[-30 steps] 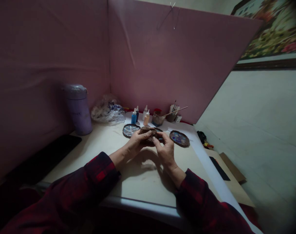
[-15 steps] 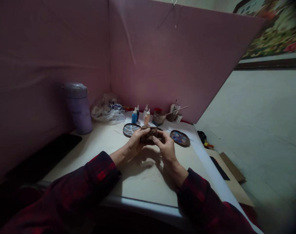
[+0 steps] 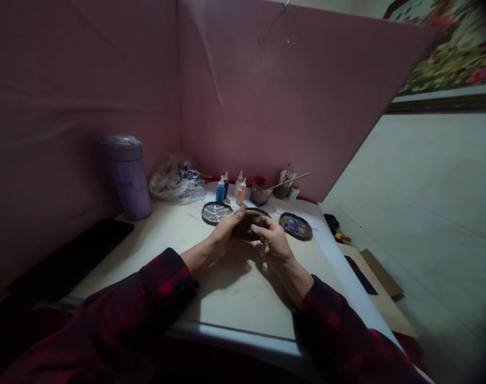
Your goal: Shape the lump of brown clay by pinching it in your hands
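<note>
Between my two hands, above the middle of the tabletop, is a dark brown, clay-like piece (image 3: 243, 229). My left hand (image 3: 224, 231) grips its left side, thumb on top. On its right side, my right hand (image 3: 274, 237) pinches the edge between thumb and bent fingers. Just behind the piece shows the rim of a dark brown tray (image 3: 259, 211), mostly hidden. To the left lies an oval dish with white lines on grey-blue (image 3: 216, 213); to the right, a dark-rimmed oval dish with blue and purple patches (image 3: 294, 226).
Several small dropper bottles, among them a blue one (image 3: 220, 191) and a peach one (image 3: 241, 193), stand behind. Beside them are a cup with a brush (image 3: 260, 193) and a pen holder (image 3: 285, 186). Further left are a plastic bag (image 3: 177, 181) and a purple tumbler (image 3: 128, 178).
The brown piece has turned in my hands and now shows a smoother, darker face instead of its lumpy one. My right hand has shifted slightly; the things on the table stay put.
</note>
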`<action>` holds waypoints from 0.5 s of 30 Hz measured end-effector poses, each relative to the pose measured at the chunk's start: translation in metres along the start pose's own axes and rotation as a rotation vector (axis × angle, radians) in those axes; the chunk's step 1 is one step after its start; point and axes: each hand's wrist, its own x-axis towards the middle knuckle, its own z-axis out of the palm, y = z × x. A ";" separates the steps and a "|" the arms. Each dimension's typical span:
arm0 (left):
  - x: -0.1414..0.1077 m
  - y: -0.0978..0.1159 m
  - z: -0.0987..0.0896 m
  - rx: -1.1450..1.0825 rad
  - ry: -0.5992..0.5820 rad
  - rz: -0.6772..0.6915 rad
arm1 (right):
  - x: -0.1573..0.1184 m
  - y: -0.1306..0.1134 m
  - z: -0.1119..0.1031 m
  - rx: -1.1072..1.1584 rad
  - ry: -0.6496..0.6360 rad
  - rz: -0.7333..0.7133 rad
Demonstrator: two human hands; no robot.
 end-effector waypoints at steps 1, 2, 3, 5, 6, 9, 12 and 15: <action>0.001 0.001 -0.001 -0.033 0.030 -0.022 | 0.000 0.001 0.000 -0.054 -0.011 -0.051; 0.002 0.001 -0.001 -0.057 0.057 -0.033 | 0.000 0.001 0.001 -0.112 -0.022 -0.107; 0.003 0.002 -0.002 -0.077 0.071 -0.043 | 0.000 0.001 0.001 -0.170 -0.034 -0.160; 0.005 0.002 -0.003 -0.104 0.060 -0.049 | -0.001 0.002 0.002 -0.280 -0.038 -0.242; 0.005 0.001 -0.003 -0.114 0.049 -0.047 | -0.002 0.002 0.002 -0.339 -0.024 -0.274; 0.005 0.001 -0.002 -0.129 0.052 -0.044 | -0.004 -0.001 0.001 -0.505 0.119 -0.377; 0.004 0.002 -0.001 -0.120 0.087 -0.035 | -0.004 -0.004 -0.002 -0.564 0.274 -0.462; 0.002 0.004 0.000 -0.079 0.098 -0.013 | -0.002 -0.005 -0.005 -0.472 0.260 -0.439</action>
